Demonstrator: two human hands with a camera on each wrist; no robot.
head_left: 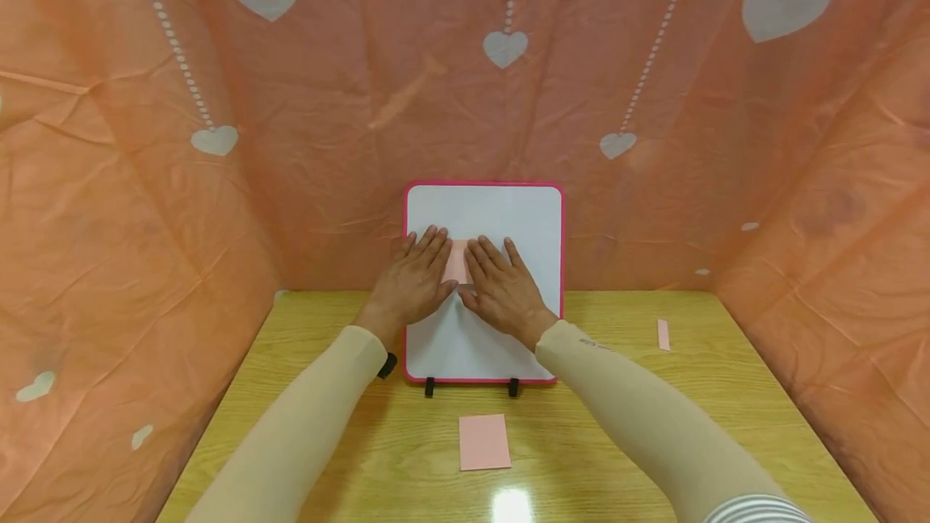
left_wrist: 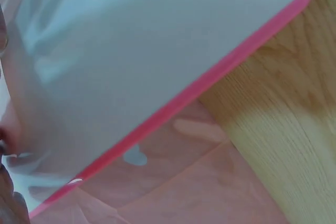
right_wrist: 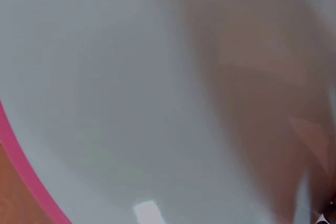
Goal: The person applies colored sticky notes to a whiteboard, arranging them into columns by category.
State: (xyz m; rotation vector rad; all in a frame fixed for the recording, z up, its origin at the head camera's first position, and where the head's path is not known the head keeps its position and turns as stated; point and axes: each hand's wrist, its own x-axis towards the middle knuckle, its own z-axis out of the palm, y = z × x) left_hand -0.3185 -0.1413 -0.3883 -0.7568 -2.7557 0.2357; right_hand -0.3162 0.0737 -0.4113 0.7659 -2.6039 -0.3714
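Observation:
A white board [head_left: 483, 212] with a pink rim stands upright on the table, held by two small black feet. On its face is a pale pink paper note [head_left: 457, 262], its sides partly hidden by my hands. My left hand [head_left: 410, 287] presses flat over the note's left side, fingers straight and pointing up. Mirroring it, my right hand [head_left: 504, 290] lies on the right side with extended fingers. The thumbs come close together at the note's lower edge. Both wrist views mostly show the glossy board surface [left_wrist: 147, 51], with bits of fingers at the frame edges.
A square pink note pad [head_left: 484, 442] lies on the wooden table [head_left: 581, 442] in front of the board. Toward the right is a narrow pink strip [head_left: 663, 335]. An orange cloth [head_left: 407, 103] with white hearts encloses the back and sides.

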